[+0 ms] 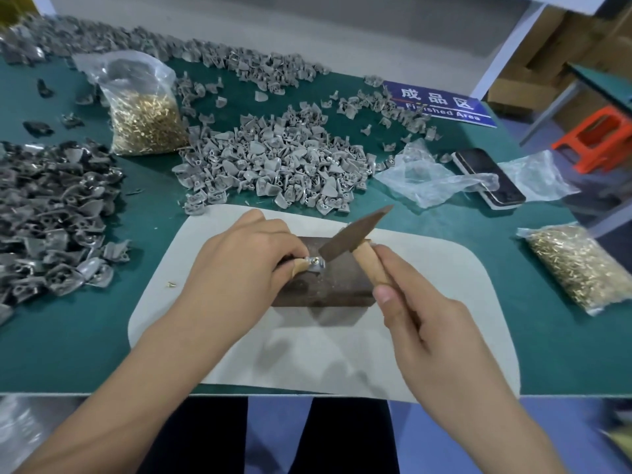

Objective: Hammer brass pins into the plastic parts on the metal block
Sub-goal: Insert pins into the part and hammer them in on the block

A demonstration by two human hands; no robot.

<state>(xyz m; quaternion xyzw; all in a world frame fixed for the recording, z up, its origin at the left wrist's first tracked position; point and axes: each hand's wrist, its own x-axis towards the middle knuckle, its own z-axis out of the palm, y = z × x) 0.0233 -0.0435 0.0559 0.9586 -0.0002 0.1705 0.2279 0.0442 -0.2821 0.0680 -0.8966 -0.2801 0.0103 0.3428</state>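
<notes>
Plastic part (316,265) with its brass pin (318,258) sits on the metal block (328,285), centre of the mat (427,302). Left hand (239,265) pinches it from nine o'clock; right hand (420,309) grips the hammer (355,234) at three o'clock.

Grey plastic part (316,265) lies on dark metal block (325,282), brass pin (318,258) upright in it; hammer (355,234) head just above.

two bags of brass pins (145,126), one hammer (355,239), one metal block (328,285), one phone (487,177)
</notes>
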